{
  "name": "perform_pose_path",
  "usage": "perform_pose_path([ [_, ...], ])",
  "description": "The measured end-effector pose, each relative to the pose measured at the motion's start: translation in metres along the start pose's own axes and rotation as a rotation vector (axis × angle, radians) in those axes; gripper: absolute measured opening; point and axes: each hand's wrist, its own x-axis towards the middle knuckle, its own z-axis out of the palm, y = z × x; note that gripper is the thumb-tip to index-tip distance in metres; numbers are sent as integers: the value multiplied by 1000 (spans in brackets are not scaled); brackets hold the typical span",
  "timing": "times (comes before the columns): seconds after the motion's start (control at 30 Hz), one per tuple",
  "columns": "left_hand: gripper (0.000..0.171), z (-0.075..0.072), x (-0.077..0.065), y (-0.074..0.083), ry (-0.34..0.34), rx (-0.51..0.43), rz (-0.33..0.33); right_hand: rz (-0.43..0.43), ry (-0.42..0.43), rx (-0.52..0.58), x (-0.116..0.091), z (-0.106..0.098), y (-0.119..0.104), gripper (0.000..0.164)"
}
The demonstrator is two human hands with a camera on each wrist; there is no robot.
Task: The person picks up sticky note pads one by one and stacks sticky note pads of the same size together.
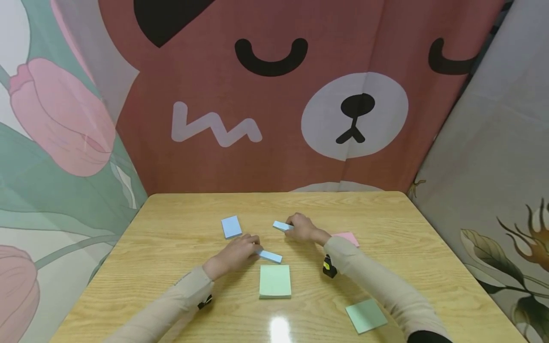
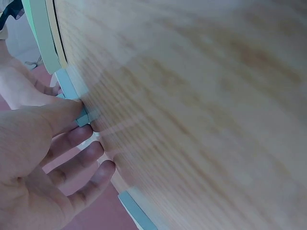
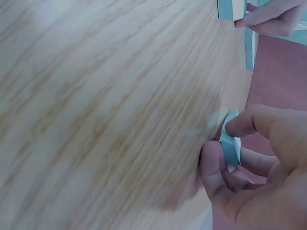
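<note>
My left hand (image 1: pixel 237 255) pinches one end of a narrow light-blue sticky note pad (image 1: pixel 270 256) at mid-table. In the left wrist view the thumb is on that pad (image 2: pixel 67 86) and the other fingers spread beside it. Farther back, my right hand (image 1: pixel 302 228) grips a second narrow light-blue sticky note pad (image 1: pixel 281 226). Its thumb and fingers close around this pad (image 3: pixel 230 146) low over the wood in the right wrist view. A larger blue sticky note pad (image 1: pixel 231 226) lies left of both hands. Just in front of the left hand's strip sits a thick green sticky note pad (image 1: pixel 275 281).
A thinner green pad (image 1: pixel 366 316) lies at the front right, beside the right sleeve. Behind the right forearm a pink pad (image 1: pixel 348 238) is partly hidden. The wooden table (image 1: pixel 180 209) ends at a hanging bear-print cloth (image 1: pixel 214 166), with printed curtains on both sides.
</note>
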Motion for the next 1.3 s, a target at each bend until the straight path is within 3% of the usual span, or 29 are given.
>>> perform_pose_path([
  [0.1,8,1,0,0,6,1,6,12,-21,66,-1,0,0,20],
  [0.37,10,2,0,0,1,-2,-3,66,-147,379,-5,-4,0,44],
  [0.83,11,3,0,0,15,6,0,71,-153,432,-6,-4,-2,41],
  [1.1,11,2,0,1,12,-2,6,105,-252,537,-3,-2,0,53],
  [1.3,10,1,0,1,18,0,4,130,-241,617,-4,-4,0,52],
])
